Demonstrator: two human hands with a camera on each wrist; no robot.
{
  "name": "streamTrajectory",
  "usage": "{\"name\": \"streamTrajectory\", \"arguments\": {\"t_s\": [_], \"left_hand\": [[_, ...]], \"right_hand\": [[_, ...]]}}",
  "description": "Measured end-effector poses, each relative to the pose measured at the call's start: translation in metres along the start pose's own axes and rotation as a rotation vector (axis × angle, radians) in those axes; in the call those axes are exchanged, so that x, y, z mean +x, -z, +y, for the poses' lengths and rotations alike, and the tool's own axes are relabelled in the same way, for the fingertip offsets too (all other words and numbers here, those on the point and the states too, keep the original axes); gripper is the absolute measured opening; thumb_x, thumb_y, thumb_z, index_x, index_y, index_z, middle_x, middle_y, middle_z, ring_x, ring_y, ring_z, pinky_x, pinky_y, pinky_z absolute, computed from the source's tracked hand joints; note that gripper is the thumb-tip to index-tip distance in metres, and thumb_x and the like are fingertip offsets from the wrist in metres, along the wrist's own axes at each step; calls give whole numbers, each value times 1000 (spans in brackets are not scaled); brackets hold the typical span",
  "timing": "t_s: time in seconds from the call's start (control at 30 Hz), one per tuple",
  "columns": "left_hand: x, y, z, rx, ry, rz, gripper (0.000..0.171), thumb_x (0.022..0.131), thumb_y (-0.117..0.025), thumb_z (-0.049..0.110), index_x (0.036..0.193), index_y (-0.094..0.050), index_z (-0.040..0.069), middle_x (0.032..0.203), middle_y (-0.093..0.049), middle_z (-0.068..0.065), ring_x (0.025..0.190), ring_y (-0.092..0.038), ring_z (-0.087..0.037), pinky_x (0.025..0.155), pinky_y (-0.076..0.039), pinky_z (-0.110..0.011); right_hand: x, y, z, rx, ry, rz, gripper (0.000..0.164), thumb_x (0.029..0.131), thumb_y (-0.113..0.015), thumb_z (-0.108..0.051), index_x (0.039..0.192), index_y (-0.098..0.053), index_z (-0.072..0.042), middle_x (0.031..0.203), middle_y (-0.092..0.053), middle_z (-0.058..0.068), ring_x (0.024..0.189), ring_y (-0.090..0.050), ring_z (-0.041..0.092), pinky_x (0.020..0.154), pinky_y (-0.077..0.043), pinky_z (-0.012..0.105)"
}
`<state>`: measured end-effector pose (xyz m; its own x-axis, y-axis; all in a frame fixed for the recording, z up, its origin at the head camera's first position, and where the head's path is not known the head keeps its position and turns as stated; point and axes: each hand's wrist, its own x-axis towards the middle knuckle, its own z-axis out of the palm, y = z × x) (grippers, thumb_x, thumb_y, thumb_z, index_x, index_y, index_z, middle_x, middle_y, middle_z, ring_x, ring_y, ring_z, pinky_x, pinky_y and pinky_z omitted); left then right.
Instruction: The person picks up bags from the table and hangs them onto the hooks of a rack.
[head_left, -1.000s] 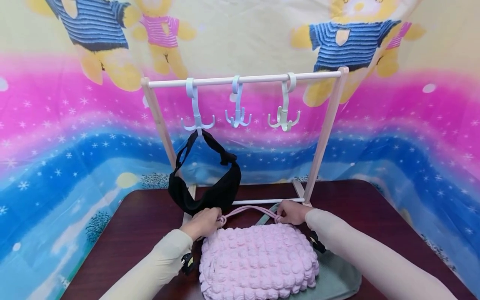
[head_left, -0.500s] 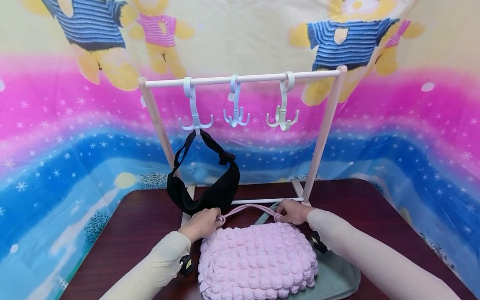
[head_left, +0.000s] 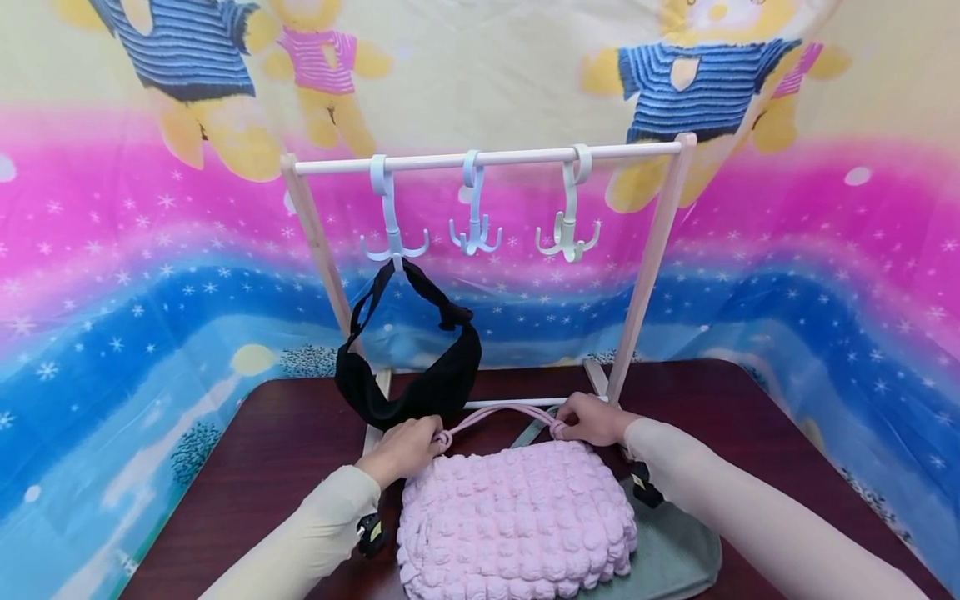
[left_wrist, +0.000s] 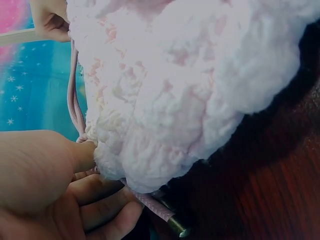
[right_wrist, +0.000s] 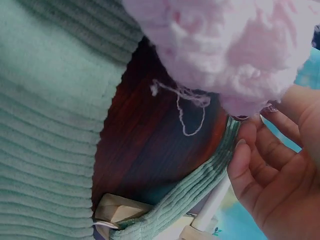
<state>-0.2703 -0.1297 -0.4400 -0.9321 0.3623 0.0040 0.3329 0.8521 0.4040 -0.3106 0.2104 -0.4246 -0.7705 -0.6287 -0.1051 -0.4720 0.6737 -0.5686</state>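
Observation:
A puffy pink handbag (head_left: pixel 517 521) with a bubbled surface lies at the front middle of the table in the head view. Its thin pink cord handle (head_left: pixel 498 407) arches up behind it. My left hand (head_left: pixel 408 446) pinches the handle near its left knot. At the right knot, my right hand (head_left: pixel 590 418) holds the other end between thumb and fingers. The right wrist view shows those fingers (right_wrist: pixel 245 150) just under the bag's edge, beside a ribbed green strap (right_wrist: pixel 190 190). Partly beneath the pink bag lies a green corduroy bag (head_left: pixel 675 546).
Behind stands a wooden rack (head_left: pixel 648 267) whose top rail (head_left: pixel 517 157) bears a blue hook (head_left: pixel 391 217), a second blue hook (head_left: pixel 475 208) and a whitish hook (head_left: pixel 570 208). A black bag (head_left: pixel 442 379) hangs from the left hook, close behind my left hand. Dark table (head_left: pixel 247 475) underneath.
My right hand has risen slightly and shifted a little right, lifting the pink handbag's right top corner a touch. My left hand keeps its hold almost unmoved.

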Motion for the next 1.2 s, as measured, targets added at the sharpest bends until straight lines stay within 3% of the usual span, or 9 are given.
{"name": "streamTrajectory", "arguments": {"t_s": [0.6,1.2], "left_hand": [[0,3,1,0,-21,61,7,100,-63,19,97,-62,13,73,-53,2,62,-46,-13,61,-37,-29],[-8,15,7,3,-8,88,6,101,-62,19,102,-62,13,77,-59,1,62,-50,-13,59,-41,-32]], "right_hand": [[-10,6,4,35,79,81,13,98,-65,-8,101,-75,-1,76,-63,-1,66,-47,6,66,-41,23],[-16,16,-11,57,74,163,15,97,-67,-12,106,-76,-5,99,-76,5,79,-62,8,72,-51,26]]}}
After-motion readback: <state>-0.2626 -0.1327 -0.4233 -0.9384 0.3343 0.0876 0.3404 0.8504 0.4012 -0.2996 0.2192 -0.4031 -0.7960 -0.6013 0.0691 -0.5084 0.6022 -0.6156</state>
